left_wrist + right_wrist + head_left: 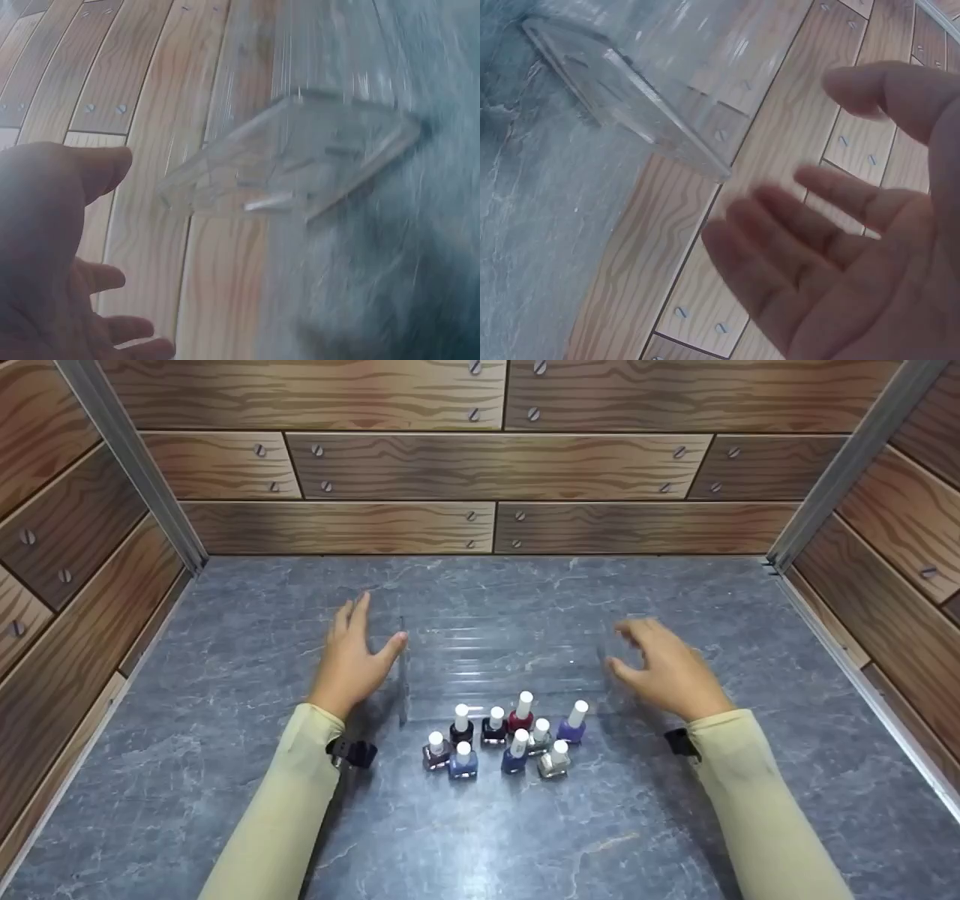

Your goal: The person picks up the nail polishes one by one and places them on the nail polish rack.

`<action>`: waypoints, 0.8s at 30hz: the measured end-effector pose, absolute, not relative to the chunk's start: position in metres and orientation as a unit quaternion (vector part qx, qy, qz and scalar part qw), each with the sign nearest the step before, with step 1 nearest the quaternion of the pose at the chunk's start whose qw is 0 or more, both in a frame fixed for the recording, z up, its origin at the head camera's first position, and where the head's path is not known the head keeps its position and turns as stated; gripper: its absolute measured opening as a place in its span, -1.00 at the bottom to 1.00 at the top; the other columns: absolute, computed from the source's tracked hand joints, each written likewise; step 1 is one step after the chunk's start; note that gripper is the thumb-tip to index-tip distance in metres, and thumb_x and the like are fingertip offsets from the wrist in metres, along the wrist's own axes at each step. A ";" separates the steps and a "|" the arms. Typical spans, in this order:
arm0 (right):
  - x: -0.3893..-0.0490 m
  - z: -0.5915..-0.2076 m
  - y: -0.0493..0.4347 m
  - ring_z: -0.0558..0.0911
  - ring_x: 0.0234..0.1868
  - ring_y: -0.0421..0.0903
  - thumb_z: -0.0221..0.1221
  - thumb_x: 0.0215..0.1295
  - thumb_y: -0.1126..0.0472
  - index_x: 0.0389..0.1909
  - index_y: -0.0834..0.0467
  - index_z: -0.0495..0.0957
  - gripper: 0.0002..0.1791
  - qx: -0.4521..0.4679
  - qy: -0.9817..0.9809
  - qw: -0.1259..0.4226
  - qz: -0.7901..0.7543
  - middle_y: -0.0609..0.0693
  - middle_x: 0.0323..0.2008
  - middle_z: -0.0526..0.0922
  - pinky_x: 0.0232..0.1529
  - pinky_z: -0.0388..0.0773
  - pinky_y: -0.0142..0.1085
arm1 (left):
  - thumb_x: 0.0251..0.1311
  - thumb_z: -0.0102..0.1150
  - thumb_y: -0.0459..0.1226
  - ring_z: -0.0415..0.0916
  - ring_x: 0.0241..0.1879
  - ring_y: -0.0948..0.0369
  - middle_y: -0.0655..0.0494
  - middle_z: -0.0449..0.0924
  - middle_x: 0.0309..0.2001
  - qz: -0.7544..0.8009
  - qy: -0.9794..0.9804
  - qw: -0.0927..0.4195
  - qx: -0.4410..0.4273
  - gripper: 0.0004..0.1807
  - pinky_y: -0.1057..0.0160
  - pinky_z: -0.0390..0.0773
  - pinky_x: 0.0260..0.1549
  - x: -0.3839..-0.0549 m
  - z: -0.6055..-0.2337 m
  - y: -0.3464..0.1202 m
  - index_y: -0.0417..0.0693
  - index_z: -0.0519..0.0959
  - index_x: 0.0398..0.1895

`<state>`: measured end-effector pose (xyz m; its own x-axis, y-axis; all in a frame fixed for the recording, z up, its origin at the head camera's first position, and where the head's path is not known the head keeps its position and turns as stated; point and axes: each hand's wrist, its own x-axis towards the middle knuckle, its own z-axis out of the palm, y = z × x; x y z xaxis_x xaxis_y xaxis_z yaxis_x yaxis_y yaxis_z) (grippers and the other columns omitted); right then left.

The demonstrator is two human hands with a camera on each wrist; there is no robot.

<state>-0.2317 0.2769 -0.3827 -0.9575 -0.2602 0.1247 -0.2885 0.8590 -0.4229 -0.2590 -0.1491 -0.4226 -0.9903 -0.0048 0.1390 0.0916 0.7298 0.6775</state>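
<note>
A clear plastic stepped stand [480, 660] sits on the grey marbled tabletop, its transparent body hard to make out. Beside its left end is my left hand [351, 664], thumb spread from the fingers and holding nothing. In the left wrist view a gap separates that hand from the stand's end panel [352, 142]. At the other end my right hand [667, 667] hovers with loosely bent fingers, apart from the right end panel [622, 90]. In front of the stand stand several white-capped nail polish bottles, among them a purple one [571, 730], a red one [520, 721] and a silver one [554, 764].
Wood-patterned walls [495, 469] enclose the tabletop [247, 675] at the back and both sides. Grey metal strips [142, 465] run along the corners. Dark straps [352, 751] circle both wrists over pale yellow sleeves [277, 810].
</note>
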 end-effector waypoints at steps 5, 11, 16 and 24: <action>-0.227 -0.381 0.276 0.65 -0.05 0.07 0.31 0.36 0.21 0.09 0.24 0.58 -0.65 0.197 -0.951 -0.007 0.237 0.13 -0.06 0.67 0.03 0.71 0.03 | 0.43 0.21 0.03 0.28 0.43 -0.22 -0.29 0.19 0.51 -0.468 -0.882 0.056 -0.023 -0.11 -0.22 0.38 0.42 -0.264 -0.424 -0.146 -0.09 0.06 0.65; -0.221 -0.380 0.275 0.65 -0.12 -0.08 0.35 0.34 0.20 0.08 0.23 0.60 -0.65 0.251 -0.934 -0.088 0.237 0.06 -0.12 0.70 -0.02 0.74 -0.13 | 0.43 0.23 -0.13 0.42 0.32 -0.17 -0.32 0.38 0.38 -0.563 -0.826 -0.006 -0.012 -0.22 -0.08 0.57 0.26 -0.267 -0.429 -0.143 -0.17 0.15 0.60; -0.220 -0.382 0.270 0.65 -0.13 -0.11 0.38 0.31 0.19 0.10 0.20 0.59 -0.62 0.273 -0.917 -0.158 0.245 0.04 -0.10 0.69 -0.02 0.72 -0.21 | 0.43 0.23 -0.23 0.42 0.30 -0.14 -0.28 0.32 0.41 -0.629 -0.774 -0.077 0.015 -0.26 -0.05 0.58 0.25 -0.268 -0.433 -0.143 -0.18 0.18 0.57; -0.221 -0.393 0.260 0.69 -0.14 -0.13 0.41 0.27 0.20 0.04 0.12 0.61 -0.66 0.297 -0.896 -0.198 0.264 -0.06 -0.15 0.71 -0.05 0.71 -0.32 | 0.49 0.17 -0.20 0.41 0.31 -0.16 -0.24 0.34 0.35 -0.688 -0.711 -0.136 0.045 -0.32 0.03 0.68 0.16 -0.267 -0.435 -0.139 -0.24 0.18 0.55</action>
<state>-0.2212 0.2599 -0.3931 -0.7454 -0.6364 -0.1983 -0.4270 0.6843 -0.5911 -0.2672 -0.1395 -0.4346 -0.9588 0.1237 -0.2556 -0.2513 0.0492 0.9667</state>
